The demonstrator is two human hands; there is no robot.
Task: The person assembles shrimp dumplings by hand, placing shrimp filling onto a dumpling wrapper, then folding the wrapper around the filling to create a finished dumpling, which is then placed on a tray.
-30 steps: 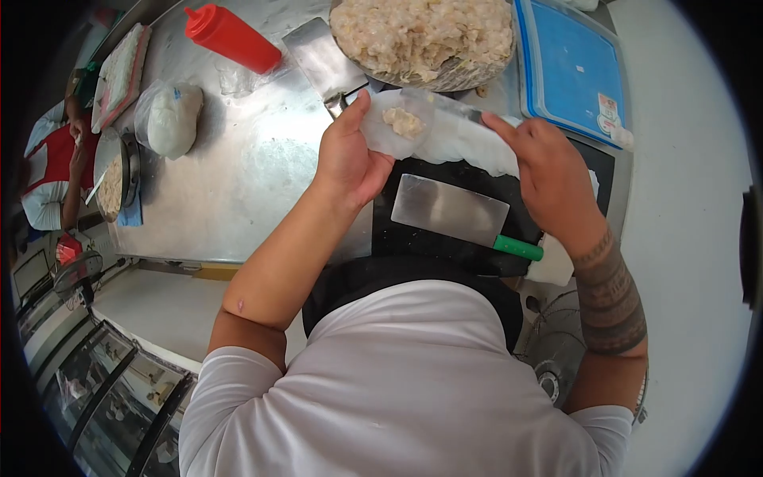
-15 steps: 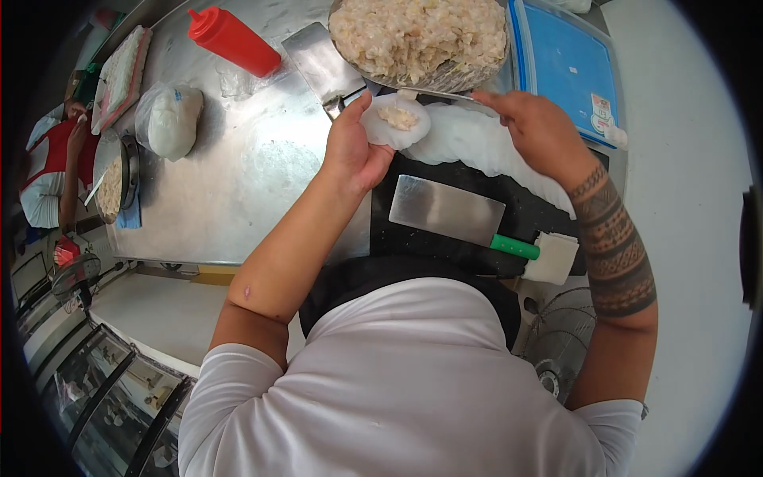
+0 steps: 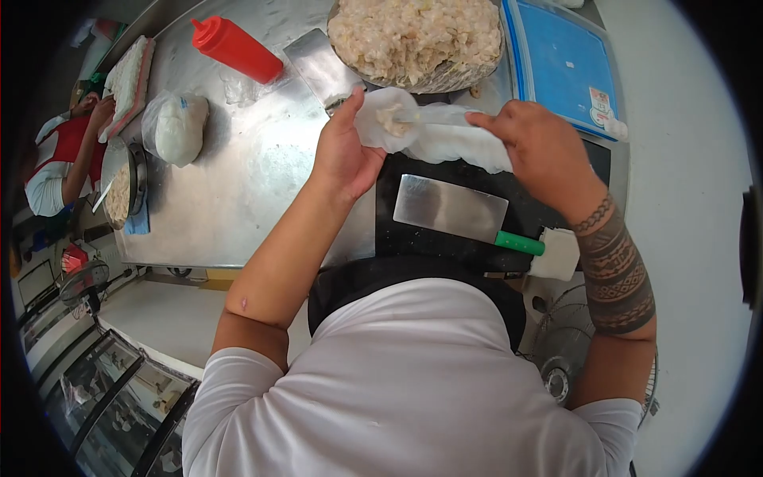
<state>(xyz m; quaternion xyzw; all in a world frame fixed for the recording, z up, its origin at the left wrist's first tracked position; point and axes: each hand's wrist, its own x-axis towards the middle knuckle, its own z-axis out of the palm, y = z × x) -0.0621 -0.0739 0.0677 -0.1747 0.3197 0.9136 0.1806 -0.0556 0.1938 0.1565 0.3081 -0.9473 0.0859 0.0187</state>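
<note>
On my left hand rests a thin, white round dumpling wrapper, the thumb up along its edge. A small lump of pale filling lies on the wrapper. My right hand grips a thin, flat spreading stick, its tip at the filling. Beneath the stick, a row of overlapping wrappers lies on the black board. Just beyond my hands stands a large bowl heaped with chunky pale filling. A green-handled cleaver lies nearer my body.
A second broad metal blade lies by the bowl. A red squeeze bottle and a tied plastic bag of white stuff are left on the steel table. A blue-lidded container stands right. A co-worker is at far left.
My right hand has brought the stick from the bowl's edge down to the wrapper, and its tip now touches the filling. The left hand still holds the wrapper, slightly tilted.
</note>
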